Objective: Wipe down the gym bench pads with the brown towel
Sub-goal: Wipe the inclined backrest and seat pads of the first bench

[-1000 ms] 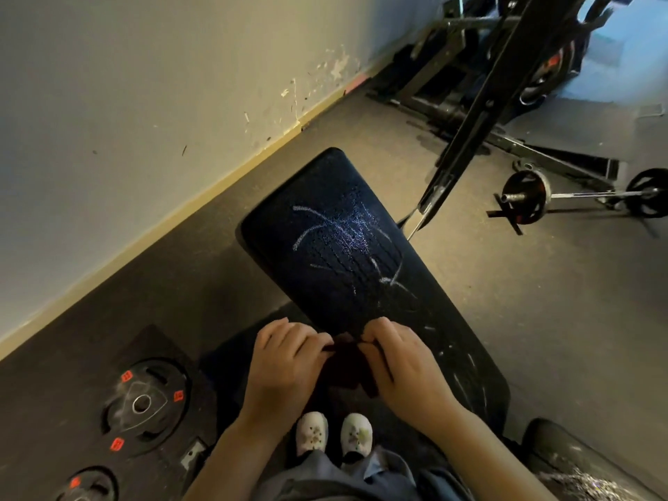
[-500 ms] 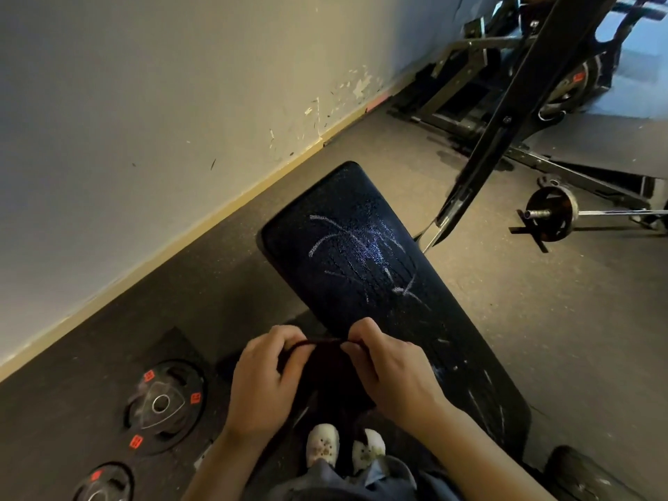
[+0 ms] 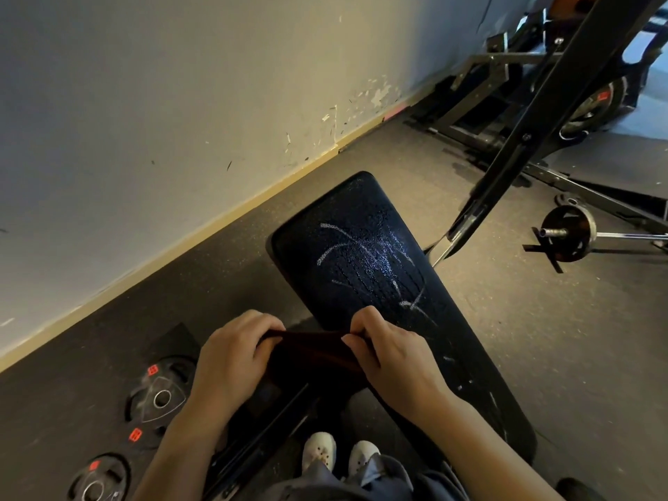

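A long black bench pad (image 3: 365, 254) runs from the centre toward the lower right, streaked with white marks and wet drops. The dark brown towel (image 3: 312, 350) is stretched flat between my hands, just in front of the pad's near left edge. My left hand (image 3: 231, 359) pinches the towel's left end. The right end is gripped by my right hand (image 3: 392, 350), which rests over the pad's edge. The towel's lower part hangs in shadow.
A pale wall with a yellow skirting board (image 3: 224, 215) runs along the left. Weight plates (image 3: 159, 395) lie on the floor at lower left. A black metal frame (image 3: 535, 128) and a loaded barbell (image 3: 567, 238) stand at the right. My white shoes (image 3: 338, 455) are below.
My hands have drawn apart, pulling the bunched towel out wider between them. The view has shifted so the pad sits further right and lower.
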A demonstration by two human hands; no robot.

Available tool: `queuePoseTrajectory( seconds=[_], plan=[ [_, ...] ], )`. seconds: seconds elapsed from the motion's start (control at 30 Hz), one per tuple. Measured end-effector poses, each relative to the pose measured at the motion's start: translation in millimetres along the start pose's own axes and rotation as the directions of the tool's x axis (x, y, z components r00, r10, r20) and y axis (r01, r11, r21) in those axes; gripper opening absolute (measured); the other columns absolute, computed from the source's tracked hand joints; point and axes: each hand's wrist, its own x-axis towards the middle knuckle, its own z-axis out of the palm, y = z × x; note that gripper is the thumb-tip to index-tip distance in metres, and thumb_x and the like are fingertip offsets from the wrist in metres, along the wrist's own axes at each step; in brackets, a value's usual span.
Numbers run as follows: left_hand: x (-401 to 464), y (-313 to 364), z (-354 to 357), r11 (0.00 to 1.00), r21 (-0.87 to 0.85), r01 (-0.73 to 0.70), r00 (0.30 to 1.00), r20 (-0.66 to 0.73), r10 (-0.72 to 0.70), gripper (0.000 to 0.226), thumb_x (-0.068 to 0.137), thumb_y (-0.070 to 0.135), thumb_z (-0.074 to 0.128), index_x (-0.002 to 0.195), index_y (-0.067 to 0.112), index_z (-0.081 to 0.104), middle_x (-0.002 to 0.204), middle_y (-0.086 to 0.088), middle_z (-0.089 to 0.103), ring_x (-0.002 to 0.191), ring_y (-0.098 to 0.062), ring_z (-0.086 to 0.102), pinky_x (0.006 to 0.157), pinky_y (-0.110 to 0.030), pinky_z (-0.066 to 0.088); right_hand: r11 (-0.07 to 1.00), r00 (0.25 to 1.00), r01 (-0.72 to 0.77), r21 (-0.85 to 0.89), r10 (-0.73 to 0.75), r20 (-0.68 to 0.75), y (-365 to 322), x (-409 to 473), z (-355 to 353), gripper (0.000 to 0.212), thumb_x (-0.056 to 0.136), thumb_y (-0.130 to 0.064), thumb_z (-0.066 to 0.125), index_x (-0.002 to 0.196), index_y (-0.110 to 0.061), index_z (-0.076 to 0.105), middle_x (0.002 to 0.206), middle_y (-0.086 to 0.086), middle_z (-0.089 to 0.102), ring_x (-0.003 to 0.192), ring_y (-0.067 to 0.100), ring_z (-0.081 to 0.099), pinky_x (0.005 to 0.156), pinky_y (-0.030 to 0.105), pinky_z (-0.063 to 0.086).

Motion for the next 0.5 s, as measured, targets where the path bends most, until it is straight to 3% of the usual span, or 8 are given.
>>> queuePoseTrajectory(
  seconds=[0.13, 0.27, 0.33, 0.4, 0.5],
  plan=[
    [31.4, -6.3, -17.5, 0.979, 0.201, 0.014, 0.998, -0.06, -0.002, 0.024, 0.083, -0.005, 0.069, 0.092, 0.017, 0.071, 0.091, 0.001, 0.07, 0.081, -0.024, 0.067, 0.068, -0.041, 0.055, 0.999, 0.988, 0.007, 0.045, -0.014, 0.155, -5.0, 19.5, 5.7, 0.024, 0.102, -0.032, 0.049, 0.104, -0.034, 0.025, 0.09, -0.015, 0.049, 0.067, 0.011, 0.045, 0.061, 0.024, 0.035],
    [103.2, 0.0, -38.1, 0.963, 0.267, -0.046, 0.966, -0.235, 0.111, 0.017, 0.084, -0.004, 0.067, 0.093, 0.011, 0.068, 0.091, -0.006, 0.066, 0.079, -0.025, 0.063, 0.062, -0.031, 0.043, 0.994, 0.998, 0.039, 0.102, -0.043, 0.038, -11.5, 59.5, 6.6, 0.021, 0.099, -0.028, 0.051, 0.108, -0.03, 0.032, 0.093, -0.009, 0.055, 0.069, 0.016, 0.053, 0.062, 0.032, 0.045],
    [137.3, 5.1, -30.4, 0.98, 0.196, 0.041, 0.951, -0.307, 0.022, 0.015, 0.088, 0.005, 0.067, 0.102, 0.01, 0.065, 0.106, -0.007, 0.061, 0.093, -0.024, 0.059, 0.069, -0.032, 0.045, 0.994, 0.999, -0.031, 0.104, 0.028, 0.031, -4.1, 77.2, 8.7, 0.022, 0.1, -0.023, 0.054, 0.117, -0.022, 0.04, 0.1, -0.004, 0.059, 0.072, 0.016, 0.055, 0.065, 0.031, 0.045],
    [154.7, 6.6, -8.1, 0.979, 0.017, 0.203, 0.918, -0.351, -0.184, 0.023, 0.09, 0.014, 0.069, 0.111, 0.011, 0.06, 0.115, -0.006, 0.056, 0.101, -0.022, 0.055, 0.08, -0.032, 0.047, 0.989, 0.988, -0.129, 0.071, 0.123, 0.094, 8.9, 87.9, 12.3, 0.026, 0.1, -0.022, 0.054, 0.123, -0.016, 0.044, 0.109, 0.0, 0.062, 0.08, 0.019, 0.058, 0.07, 0.032, 0.046],
    [149.1, 3.0, 35.9, 0.955, -0.144, 0.258, 0.873, -0.388, -0.295, 0.025, 0.092, 0.022, 0.069, 0.108, 0.008, 0.056, 0.109, -0.007, 0.057, 0.095, -0.023, 0.058, 0.073, -0.025, 0.04, 0.975, 0.952, -0.221, -0.024, 0.221, 0.213, 26.2, 88.2, 18.3, 0.032, 0.101, -0.022, 0.051, 0.131, -0.018, 0.039, 0.118, 0.004, 0.062, 0.093, 0.024, 0.062, 0.079, 0.038, 0.051]
  ],
)
